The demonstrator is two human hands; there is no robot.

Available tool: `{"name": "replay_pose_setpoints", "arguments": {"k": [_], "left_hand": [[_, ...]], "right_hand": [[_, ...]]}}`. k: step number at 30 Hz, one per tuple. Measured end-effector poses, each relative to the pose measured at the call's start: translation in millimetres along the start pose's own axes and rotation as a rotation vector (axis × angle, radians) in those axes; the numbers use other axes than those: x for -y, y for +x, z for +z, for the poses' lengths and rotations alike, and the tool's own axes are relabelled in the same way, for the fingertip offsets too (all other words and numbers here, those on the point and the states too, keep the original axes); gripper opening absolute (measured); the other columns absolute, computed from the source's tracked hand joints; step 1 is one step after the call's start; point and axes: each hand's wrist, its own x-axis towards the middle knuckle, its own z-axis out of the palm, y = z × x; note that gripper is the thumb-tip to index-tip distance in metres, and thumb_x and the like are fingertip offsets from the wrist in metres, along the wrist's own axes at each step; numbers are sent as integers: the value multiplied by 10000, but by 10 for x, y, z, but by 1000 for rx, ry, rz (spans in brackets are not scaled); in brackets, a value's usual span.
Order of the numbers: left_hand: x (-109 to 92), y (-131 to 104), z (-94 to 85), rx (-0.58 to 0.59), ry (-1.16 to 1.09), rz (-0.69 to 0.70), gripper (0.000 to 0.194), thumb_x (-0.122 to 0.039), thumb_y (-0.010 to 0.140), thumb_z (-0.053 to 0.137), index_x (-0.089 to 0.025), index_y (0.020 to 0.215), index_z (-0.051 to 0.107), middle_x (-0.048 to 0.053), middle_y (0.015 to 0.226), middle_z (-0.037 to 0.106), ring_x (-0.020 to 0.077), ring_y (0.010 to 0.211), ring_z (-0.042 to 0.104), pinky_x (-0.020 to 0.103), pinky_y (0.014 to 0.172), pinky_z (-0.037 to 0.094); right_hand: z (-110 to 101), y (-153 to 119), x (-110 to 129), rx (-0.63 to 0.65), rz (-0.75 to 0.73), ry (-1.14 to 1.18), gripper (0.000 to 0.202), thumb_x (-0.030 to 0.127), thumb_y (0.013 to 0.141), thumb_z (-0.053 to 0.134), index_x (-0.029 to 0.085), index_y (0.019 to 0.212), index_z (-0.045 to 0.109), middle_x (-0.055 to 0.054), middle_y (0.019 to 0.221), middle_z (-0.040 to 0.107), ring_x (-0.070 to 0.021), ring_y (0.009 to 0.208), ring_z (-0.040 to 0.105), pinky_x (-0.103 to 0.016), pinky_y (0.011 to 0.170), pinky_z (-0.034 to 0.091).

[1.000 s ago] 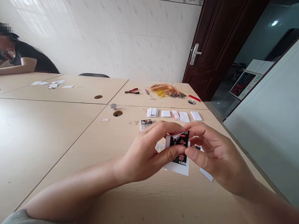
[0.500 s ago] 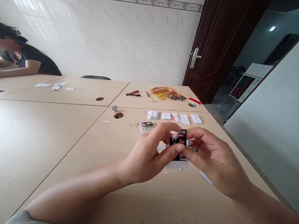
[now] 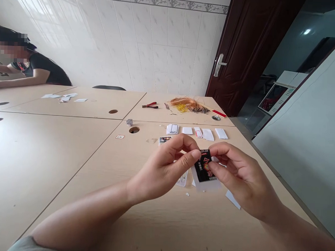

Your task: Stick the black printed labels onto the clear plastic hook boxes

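My right fingers (image 3: 220, 172) pinch the black label (image 3: 202, 172) and white sheet (image 3: 208, 186) above the counter (image 3: 153, 227), my left fingers (image 3: 185, 161) narrow at its top corner, whether gripping I cannot tell, and the work looks only partway, label and sheet apparently not yet parted.

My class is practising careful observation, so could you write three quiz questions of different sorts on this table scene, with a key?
1. True or false: the right hand has the black printed label in its grip.

2. Seen from the camera, where do the pliers lie relative to the copper-coloured bundle?
A) to its right
B) to its left
C) on top of it

3. Fill the gap with "nearer" or "farther": the row of white papers lies ____ from the camera's viewpoint than the pliers.

Key: 1. True; 2. B; 3. nearer.
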Motion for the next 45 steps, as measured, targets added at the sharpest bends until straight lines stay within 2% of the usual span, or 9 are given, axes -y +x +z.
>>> {"name": "replay_pose_setpoints", "arguments": {"k": [7, 12, 19, 24, 29, 32, 36, 41, 45], "left_hand": [[8, 12, 3, 55, -283, -71, 183, -367, 980, 621, -198, 917, 647, 5, 893, 649, 135, 851, 614, 236, 751, 534], [83, 65, -136, -109, 105, 111, 338, -402, 977, 620, -249, 1274, 575, 40, 1082, 690, 176, 1012, 649, 259, 837, 539], [699, -234, -380, 203, 628, -245, 772, -535, 794, 779, -150, 1408, 512, 234, 1510, 502, 418, 1444, 401, 605, 1185, 312], [976, -325, -379, 235, 710, -344, 843, -509, 749, 785, -134, 1438, 476, 242, 1610, 364, 432, 1551, 174, 615, 1244, 206], [1032, -220, -330, 176, 692, -362, 732, -419, 690, 812, -178, 1308, 500, 219, 1435, 541, 443, 1424, 416, 622, 1155, 373], [995, -276, -248, 105, 635, -325, 632, -312, 750, 748, -221, 1277, 412, 158, 1234, 629, 362, 1134, 632, 578, 953, 526], [807, -394, -96, 92, 495, -170, 409, -226, 901, 578, -258, 1220, 324, 45, 997, 636, 186, 821, 657, 388, 766, 572], [379, -357, 15, 112, 306, 103, 398, -167, 991, 471, -314, 1286, 247, -7, 966, 597, 125, 847, 632, 277, 764, 553], [31, -210, 54, 142, 141, 162, 290, -118, 1000, 488, -283, 1237, 464, 32, 1067, 615, 149, 981, 597, 285, 837, 517]], "right_hand": [[-15, 0, -6, -69, 44, 123, 45, 302, 951, 688, 260, 937, 684, 28, 808, 692, -124, 744, 671, -227, 660, 562], [-191, -124, -82, -207, 173, 327, 145, 324, 850, 819, 314, 963, 728, 50, 815, 700, -101, 750, 670, -177, 652, 556], [-431, -303, -337, -395, 416, 548, 338, 380, 653, 939, 267, 755, 638, 62, 696, 650, -109, 630, 603, -217, 559, 505], [-339, -335, -427, -367, 508, 595, 370, 413, 589, 953, 255, 762, 667, 48, 712, 642, -114, 660, 591, -208, 562, 490], [-219, -396, -457, -280, 606, 611, 374, 472, 601, 953, 233, 750, 707, 28, 693, 667, -87, 633, 562, -145, 514, 427], [-196, -413, -461, -249, 624, 633, 353, 465, 621, 948, 229, 754, 721, 26, 710, 679, -84, 662, 586, -134, 549, 451], [-217, -402, -428, -252, 621, 663, 334, 448, 625, 950, 233, 740, 722, 37, 681, 657, -77, 628, 580, -133, 543, 463], [-272, -395, -410, -312, 588, 649, 348, 460, 601, 960, 249, 735, 716, 50, 647, 628, -70, 575, 543, -131, 502, 449], [-316, -366, -394, -365, 544, 600, 358, 469, 600, 958, 251, 737, 709, 47, 687, 641, -75, 616, 563, -135, 534, 466]]}}
